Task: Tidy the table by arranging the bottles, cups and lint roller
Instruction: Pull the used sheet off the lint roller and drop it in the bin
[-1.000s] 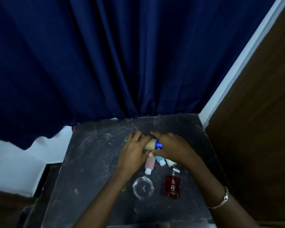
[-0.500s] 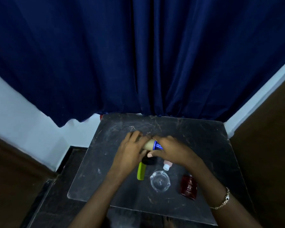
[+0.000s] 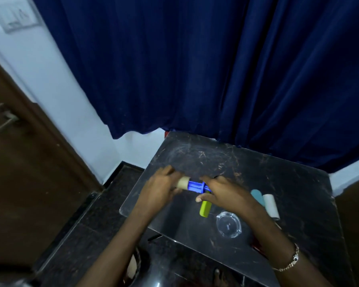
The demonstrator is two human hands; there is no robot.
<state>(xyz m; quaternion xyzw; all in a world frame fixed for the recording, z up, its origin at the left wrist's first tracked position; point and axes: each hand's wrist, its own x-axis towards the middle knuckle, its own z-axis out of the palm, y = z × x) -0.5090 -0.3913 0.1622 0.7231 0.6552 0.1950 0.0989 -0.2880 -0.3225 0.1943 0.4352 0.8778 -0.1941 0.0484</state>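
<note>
Left of the glass cup (image 3: 229,224) and beyond it, just above the table (image 3: 195,158), the lint roller (image 3: 196,186) lies crosswise between both hands. The left hand (image 3: 162,189) wraps its beige roll. The right hand (image 3: 222,193) grips the blue spindle's other end, above the green handle (image 3: 205,208). A loose roll could slide off and roll across the dark, scratched top. Right of the cup lie a teal bottle (image 3: 257,196) and a white bottle (image 3: 270,206). Beyond it hangs a blue curtain (image 3: 195,69), and far left of it stands a brown door (image 3: 19,172).
</note>
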